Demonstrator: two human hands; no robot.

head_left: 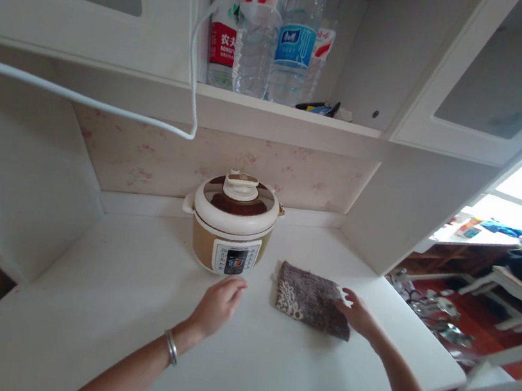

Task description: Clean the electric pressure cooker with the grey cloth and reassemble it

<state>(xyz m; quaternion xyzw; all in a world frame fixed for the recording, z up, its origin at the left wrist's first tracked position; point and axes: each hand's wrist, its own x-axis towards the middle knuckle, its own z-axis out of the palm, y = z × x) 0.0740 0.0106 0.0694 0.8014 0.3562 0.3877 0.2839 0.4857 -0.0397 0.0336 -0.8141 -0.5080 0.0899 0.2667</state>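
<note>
A white and tan electric pressure cooker (232, 224) with a brown lid stands at the back of the white counter (119, 305). To its right lies a folded brown patterned cloth (308, 296). My left hand (218, 304), with a metal bangle on the wrist, hovers just in front of the cooker's control panel, fingers loosely curled, holding nothing. My right hand (357, 313) rests on the cloth's right edge with fingers spread.
An open shelf above holds several plastic water bottles (277, 29) and a small dark item (317, 107). A white cable (198, 51) hangs from the cupboard. At the right, beyond the counter edge, stand white furniture (514, 289) and metal items on a red floor.
</note>
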